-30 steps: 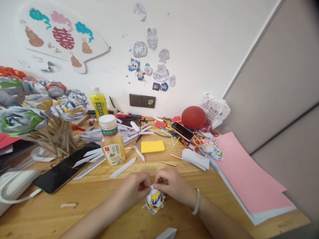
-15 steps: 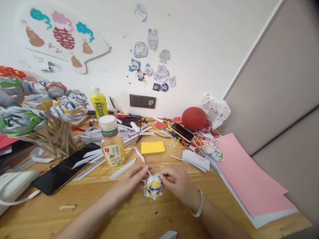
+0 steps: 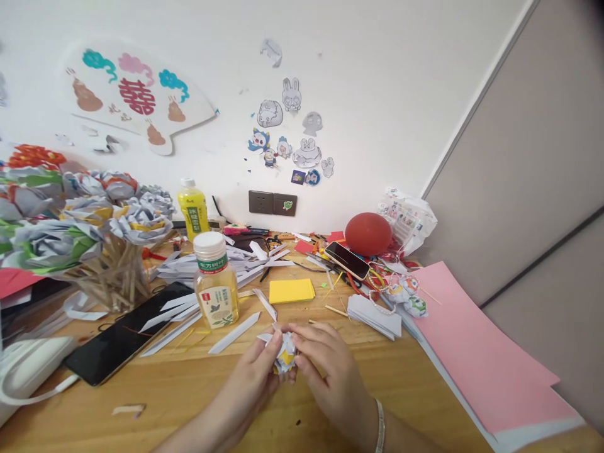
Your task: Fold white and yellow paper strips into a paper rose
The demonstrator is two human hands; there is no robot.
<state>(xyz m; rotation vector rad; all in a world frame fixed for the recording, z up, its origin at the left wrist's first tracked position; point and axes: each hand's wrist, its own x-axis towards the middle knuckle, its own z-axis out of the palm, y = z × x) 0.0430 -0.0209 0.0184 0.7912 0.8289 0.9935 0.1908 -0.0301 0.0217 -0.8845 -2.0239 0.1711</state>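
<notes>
A small crumpled paper flower (image 3: 285,356), white with yellow, is held between both hands above the wooden table (image 3: 212,402). My left hand (image 3: 257,371) closes round its left side and underside, thumb on the front. My right hand (image 3: 325,362), with a bracelet (image 3: 380,425) on the wrist, has its fingers bent against the flower's top and right side. Behind the hands lie a stack of yellow paper (image 3: 291,290) and a folded white strip (image 3: 234,332). The flower's underside is hidden by my fingers.
Two bottles (image 3: 216,283) (image 3: 193,211), a black phone (image 3: 117,336) and a container of paper flowers (image 3: 117,277) stand or lie left. White paper pieces (image 3: 374,316), a second phone (image 3: 348,260), a red balloon (image 3: 368,233) and pink sheets (image 3: 486,352) are right.
Both hands have wrapped more closely round the flower, which is turned and slightly further left. My right fingers now reach over its top. The camera view has tilted upward.
</notes>
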